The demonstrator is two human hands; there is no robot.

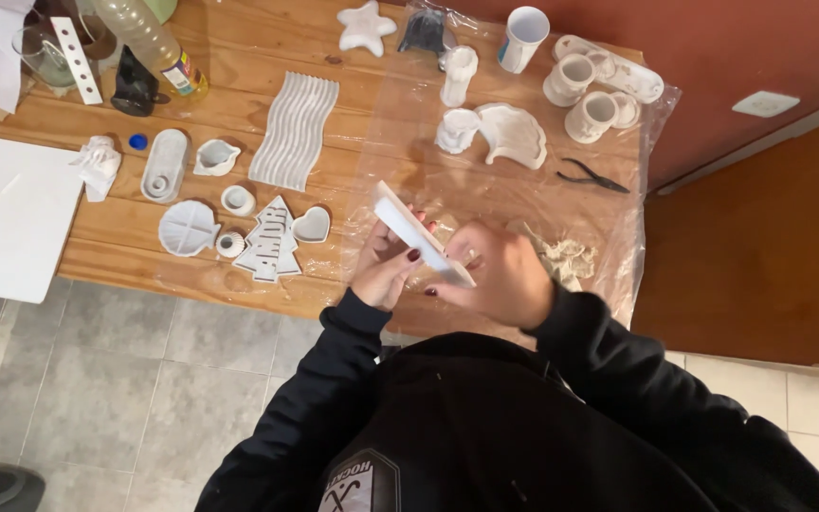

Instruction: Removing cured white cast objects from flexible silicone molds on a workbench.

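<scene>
Left hand pinches a flat white slab; right hand closes on its far end (possibly sanding). Best supported evenly, pressure light.

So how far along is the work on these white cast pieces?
Many white casts lie finished-looking on the wooden table: a tree-shaped tray, heart dish, wavy tray and star. In hand: the left hand and right hand hold a flat white oblong piece over the plastic sheet. Pale scraps lie beside them. What remains can't be judged.
</scene>
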